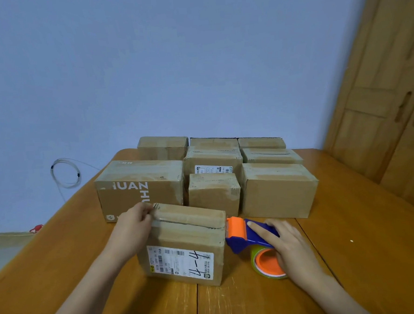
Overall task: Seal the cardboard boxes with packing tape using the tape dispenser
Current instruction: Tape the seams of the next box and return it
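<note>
Box in front: a cardboard box (182,243) is stood on the tabletop (352,257), nearest the camera, with a white shipping label (181,261) on its near face, marked "4-4" by hand.
Top seam: the flaps are laid shut, with a dark slit seen running along the top; glossy tape is seen near the left end.
Left hand: the left hand (134,220) is curled at the box's top left corner, fingers pinched on the edge there; whether a tape end is held cannot be told.
Tape dispenser: a blue and orange tape dispenser (251,241) is set just beside the box's right end, its orange head touching or nearly touching the top right corner.
Right hand: the right hand (289,246) is wrapped round the dispenser handle, index finger laid straight along the blue body.
Other boxes: a cluster of cardboard boxes (276,191) is ranged behind, several with taped tops.
Surroundings: a coiled cable (65,174) is hung on the blue wall; a wooden door (390,85) is seen at right.
</note>
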Tool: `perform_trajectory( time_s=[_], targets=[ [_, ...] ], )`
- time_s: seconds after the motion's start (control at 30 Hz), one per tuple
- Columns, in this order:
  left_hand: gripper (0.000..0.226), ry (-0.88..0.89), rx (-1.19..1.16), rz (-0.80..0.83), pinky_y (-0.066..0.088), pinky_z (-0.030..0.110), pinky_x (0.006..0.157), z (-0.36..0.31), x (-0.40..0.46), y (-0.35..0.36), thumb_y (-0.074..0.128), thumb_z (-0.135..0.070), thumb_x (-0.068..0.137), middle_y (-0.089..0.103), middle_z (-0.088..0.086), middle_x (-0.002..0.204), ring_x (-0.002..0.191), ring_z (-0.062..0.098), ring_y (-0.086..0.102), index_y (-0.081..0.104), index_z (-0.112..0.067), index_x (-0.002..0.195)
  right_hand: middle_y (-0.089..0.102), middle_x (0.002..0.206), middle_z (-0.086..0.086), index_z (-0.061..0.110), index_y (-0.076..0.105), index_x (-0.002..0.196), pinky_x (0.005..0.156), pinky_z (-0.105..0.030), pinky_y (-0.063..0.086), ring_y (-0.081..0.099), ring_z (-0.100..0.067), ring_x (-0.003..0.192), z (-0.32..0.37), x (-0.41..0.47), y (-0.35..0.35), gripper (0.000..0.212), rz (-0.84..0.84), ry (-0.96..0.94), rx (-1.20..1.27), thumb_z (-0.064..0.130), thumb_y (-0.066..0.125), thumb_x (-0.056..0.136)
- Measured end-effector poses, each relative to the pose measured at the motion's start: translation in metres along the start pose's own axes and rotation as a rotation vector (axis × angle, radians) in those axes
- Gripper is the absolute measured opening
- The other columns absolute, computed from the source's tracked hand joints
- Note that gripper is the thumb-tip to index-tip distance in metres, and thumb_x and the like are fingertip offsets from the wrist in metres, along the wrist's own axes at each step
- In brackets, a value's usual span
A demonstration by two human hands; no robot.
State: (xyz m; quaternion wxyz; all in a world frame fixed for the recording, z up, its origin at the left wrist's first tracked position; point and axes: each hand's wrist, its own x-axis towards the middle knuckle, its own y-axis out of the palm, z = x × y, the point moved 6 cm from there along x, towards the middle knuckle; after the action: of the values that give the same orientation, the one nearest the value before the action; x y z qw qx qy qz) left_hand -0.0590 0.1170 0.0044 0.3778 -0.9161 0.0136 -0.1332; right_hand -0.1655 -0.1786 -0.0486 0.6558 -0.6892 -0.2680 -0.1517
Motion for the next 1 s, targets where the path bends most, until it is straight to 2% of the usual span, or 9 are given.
perform_trajectory(
  time_s=[0.07,0.13,0.17,0.23,0.33,0.4,0.53,0.67,1.0],
  targets=[
    [0.04,-0.006,0.188,0.087,0.046,0.039,0.093,-0.005,0.001,0.007,0.038,-0.024,0.101,0.058,0.009,0.127,0.112,0.021,0.056,0.044,-0.009,0.138,0.065,0.105,-0.003,0.027,0.047,0.132,0.065,-0.023,0.053,0.063,-0.017,0.092,0.006,0.0,0.001,0.108,0.0,0.007,0.01,0.02,0.098,0.037],
    [0.059,0.048,0.418,0.155,0.011,0.049,0.117,-0.013,0.002,0.019,0.035,-0.039,0.101,0.021,0.009,0.158,0.147,0.028,0.015,0.019,-0.013,0.152,0.065,0.106,-0.003,0.027,0.047,0.132,0.065,-0.022,0.053,0.055,-0.015,0.097,0.014,0.001,0.001,0.109,-0.009,0.002,0.01,0.023,0.098,0.036],
    [0.066,0.113,0.464,0.187,-0.002,0.048,0.117,-0.021,0.002,0.026,0.032,-0.048,0.1,0.004,0.004,0.161,0.148,0.025,-0.002,0.009,-0.018,0.154,0.065,0.106,-0.004,0.027,0.046,0.132,0.064,-0.023,0.053,0.049,-0.015,0.098,0.018,0.001,0.001,0.109,-0.016,0.0,0.015,0.025,0.098,0.036],
    [0.079,0.302,0.463,0.304,-0.011,0.041,0.115,-0.038,-0.003,0.045,0.021,-0.068,0.09,-0.007,-0.005,0.159,0.146,0.016,-0.014,0.003,-0.026,0.154,0.065,0.106,-0.005,0.027,0.046,0.133,0.064,-0.024,0.054,0.046,-0.015,0.099,0.023,0.002,0.002,0.108,-0.019,0.002,0.025,0.026,0.098,0.037],
    [0.114,0.466,0.441,0.485,-0.012,0.034,0.114,-0.049,-0.012,0.066,-0.008,-0.093,0.058,-0.004,-0.012,0.16,0.143,0.002,-0.013,0.004,-0.031,0.153,0.065,0.108,-0.004,0.028,0.044,0.135,0.064,-0.023,0.054,0.052,-0.015,0.098,0.025,0.001,0.002,0.111,0.011,0.007,0.018,0.029,0.097,0.037],
    [0.122,0.497,0.482,0.484,-0.011,0.034,0.115,-0.045,-0.01,0.069,-0.013,-0.097,0.049,-0.003,-0.014,0.16,0.145,0.003,-0.01,0.002,-0.035,0.153,0.064,0.108,-0.003,0.028,0.044,0.135,0.063,-0.021,0.053,0.054,-0.016,0.098,0.025,0.0,0.002,0.112,0.042,0.01,0.011,0.032,0.097,0.036],
    [0.108,0.598,0.579,0.483,-0.014,0.04,0.115,-0.045,-0.016,0.071,-0.002,-0.1,0.051,-0.009,-0.009,0.161,0.147,0.013,-0.013,-0.011,-0.05,0.146,0.065,0.107,-0.003,0.028,0.045,0.134,0.062,-0.021,0.053,0.064,-0.017,0.091,0.024,-0.001,0.0,0.114,0.073,0.01,-0.003,0.03,0.098,0.033],
    [0.102,0.598,0.663,0.487,-0.014,0.04,0.114,-0.044,-0.017,0.073,0.015,-0.094,0.057,-0.007,-0.006,0.162,0.148,0.017,-0.01,-0.016,-0.051,0.144,0.064,0.107,-0.003,0.028,0.045,0.134,0.062,-0.021,0.053,0.065,-0.017,0.09,0.021,-0.001,-0.001,0.117,0.114,0.008,-0.03,0.029,0.099,0.03],
    [0.099,0.581,0.661,0.486,-0.015,0.031,0.11,-0.045,-0.016,0.072,0.01,-0.093,0.058,0.0,-0.003,0.162,0.148,0.018,-0.006,-0.014,-0.051,0.144,0.065,0.104,-0.002,0.027,0.046,0.132,0.06,-0.021,0.053,0.066,-0.017,0.086,0.012,-0.002,-0.011,0.117,0.161,-0.008,-0.07,0.029,0.099,0.027]
  ],
)
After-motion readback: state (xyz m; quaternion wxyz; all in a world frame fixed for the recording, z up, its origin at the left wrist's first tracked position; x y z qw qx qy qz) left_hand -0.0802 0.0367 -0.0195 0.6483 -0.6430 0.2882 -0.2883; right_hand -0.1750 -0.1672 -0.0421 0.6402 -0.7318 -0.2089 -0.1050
